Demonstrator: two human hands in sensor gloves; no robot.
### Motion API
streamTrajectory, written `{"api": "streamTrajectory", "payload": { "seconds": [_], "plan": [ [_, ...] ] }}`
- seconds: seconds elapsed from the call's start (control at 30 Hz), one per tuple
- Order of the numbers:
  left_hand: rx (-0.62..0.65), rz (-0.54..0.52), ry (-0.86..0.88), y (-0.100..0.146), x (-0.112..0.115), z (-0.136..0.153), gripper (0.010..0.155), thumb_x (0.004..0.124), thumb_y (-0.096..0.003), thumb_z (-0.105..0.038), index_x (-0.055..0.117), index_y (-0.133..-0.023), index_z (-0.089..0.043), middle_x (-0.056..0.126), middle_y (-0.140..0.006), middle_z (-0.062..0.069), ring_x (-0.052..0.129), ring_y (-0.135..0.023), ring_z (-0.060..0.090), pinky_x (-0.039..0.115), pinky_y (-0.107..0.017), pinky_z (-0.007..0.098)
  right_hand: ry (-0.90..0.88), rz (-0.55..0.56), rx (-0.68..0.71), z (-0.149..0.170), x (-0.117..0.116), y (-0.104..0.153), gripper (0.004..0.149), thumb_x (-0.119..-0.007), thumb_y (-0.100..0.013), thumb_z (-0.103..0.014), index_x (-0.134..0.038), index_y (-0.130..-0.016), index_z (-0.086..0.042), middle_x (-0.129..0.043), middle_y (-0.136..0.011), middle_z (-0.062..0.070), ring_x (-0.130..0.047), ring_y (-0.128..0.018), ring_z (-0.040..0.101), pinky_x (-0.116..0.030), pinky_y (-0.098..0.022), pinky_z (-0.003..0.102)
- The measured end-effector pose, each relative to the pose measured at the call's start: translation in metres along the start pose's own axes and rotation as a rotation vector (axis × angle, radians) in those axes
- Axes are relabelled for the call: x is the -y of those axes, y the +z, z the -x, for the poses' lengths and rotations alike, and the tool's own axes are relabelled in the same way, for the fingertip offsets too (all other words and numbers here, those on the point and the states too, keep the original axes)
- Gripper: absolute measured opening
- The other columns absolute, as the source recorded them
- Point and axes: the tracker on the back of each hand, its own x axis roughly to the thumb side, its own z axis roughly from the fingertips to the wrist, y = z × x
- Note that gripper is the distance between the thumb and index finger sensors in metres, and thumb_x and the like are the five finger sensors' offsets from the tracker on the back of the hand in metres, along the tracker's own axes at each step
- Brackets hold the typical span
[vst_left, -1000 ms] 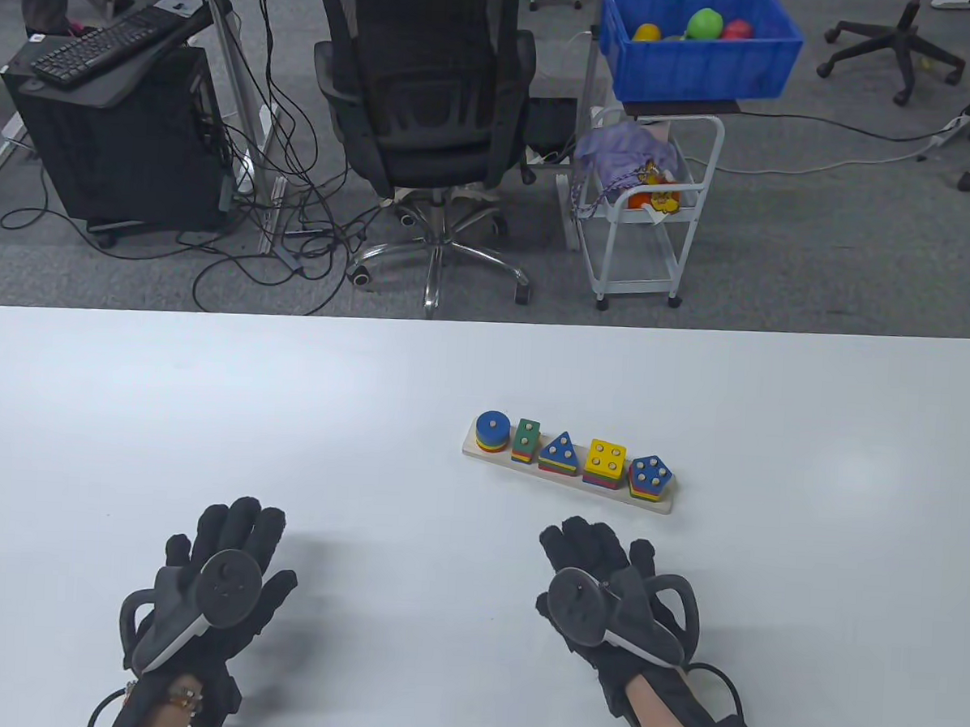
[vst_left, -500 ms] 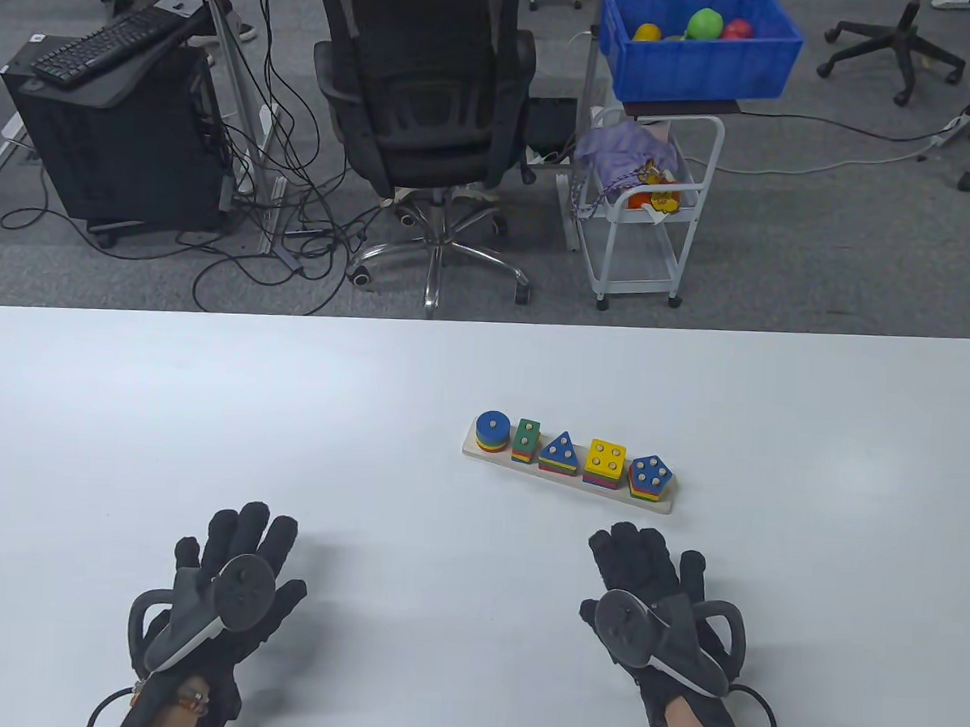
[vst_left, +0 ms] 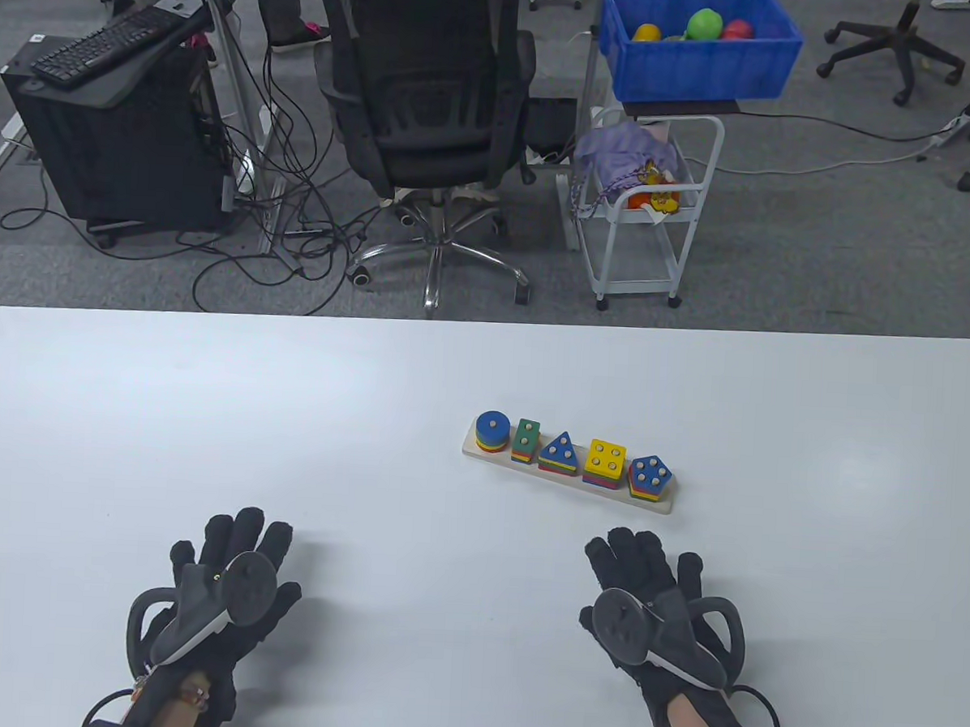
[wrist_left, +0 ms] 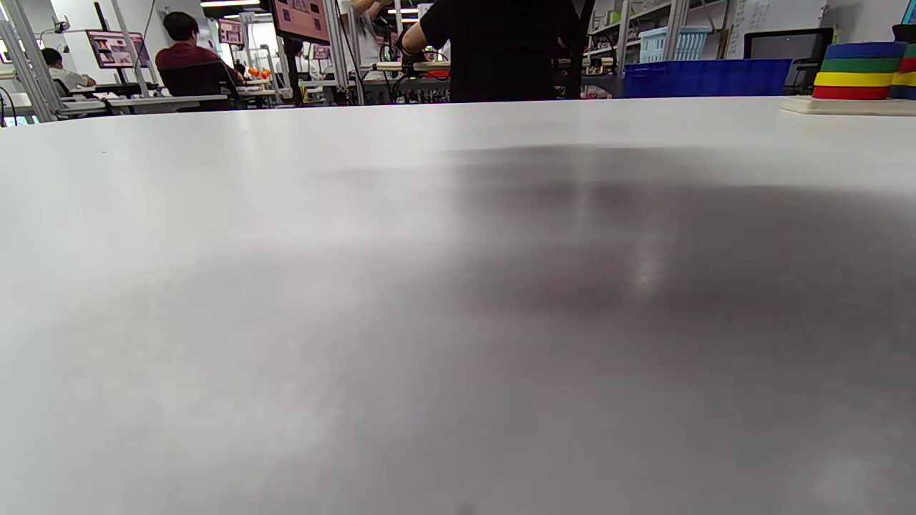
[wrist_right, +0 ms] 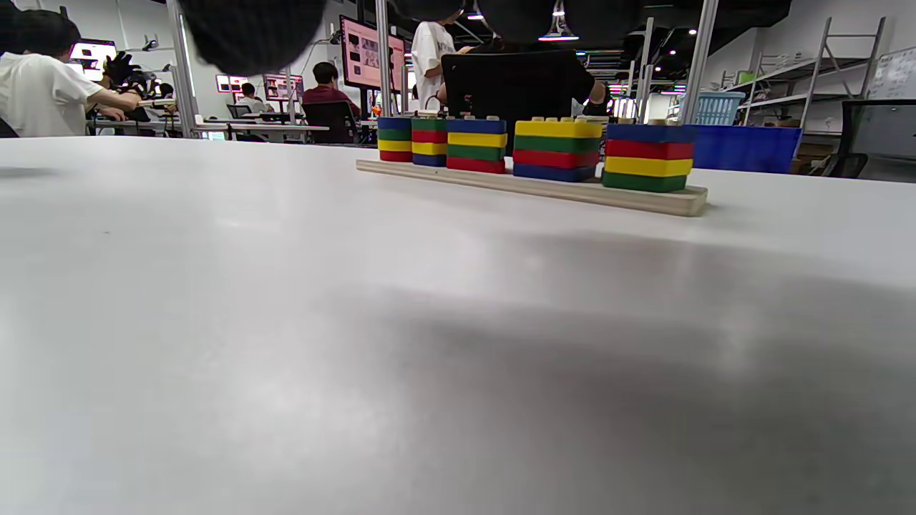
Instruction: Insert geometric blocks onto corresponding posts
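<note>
A wooden peg board (vst_left: pixel 480 454) (wrist_right: pixel 544 187) lies right of the table's middle. Five stacks of coloured blocks sit on its posts: round (vst_left: pixel 492 430), rectangle (vst_left: pixel 526 440), triangle (vst_left: pixel 561 452), yellow square (vst_left: pixel 606 462), blue pentagon (vst_left: pixel 649 477). In the left wrist view only the round stack (wrist_left: pixel 859 70) shows at the far right edge. My left hand (vst_left: pixel 236 541) lies flat on the table near the front, fingers spread, holding nothing. My right hand (vst_left: pixel 633 554) lies flat in front of the board's right end, a short way from it, also holding nothing. Its fingertips (wrist_right: pixel 250 32) hang at the top of the right wrist view.
Beyond the table's far edge stand a black office chair (vst_left: pixel 426 92), a white cart (vst_left: pixel 648 201) with a blue bin (vst_left: pixel 696 54) of toy fruit on top, and a computer tower (vst_left: pixel 115 133) with cables on the floor. People sit at desks in the wrist views' background.
My right hand slid to the right along the table front and settled. My left hand shifted slightly right and back toward me. The board and blocks stayed put.
</note>
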Motion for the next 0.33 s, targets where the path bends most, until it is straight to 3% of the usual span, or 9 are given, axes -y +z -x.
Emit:
{"api": "streamTrajectory", "payload": {
  "seconds": [0.33],
  "plan": [
    [-0.012, 0.008, -0.008, 0.0016, 0.0008, -0.0006, 0.074, 0.057, -0.0479, -0.066, 0.028, -0.112, -0.045, 0.018, -0.127, -0.007, 0.023, -0.121, 0.030, 0.024, -0.082, 0.066, 0.041, -0.023, 0.033, -0.0115, -0.0011, 0.0015, 0.072, -0.066, -0.048, -0.051, -0.039, -0.107, -0.021, -0.042, -0.113, 0.017, -0.048, -0.104, 0.045, -0.043, -0.066, 0.076]
  ]
}}
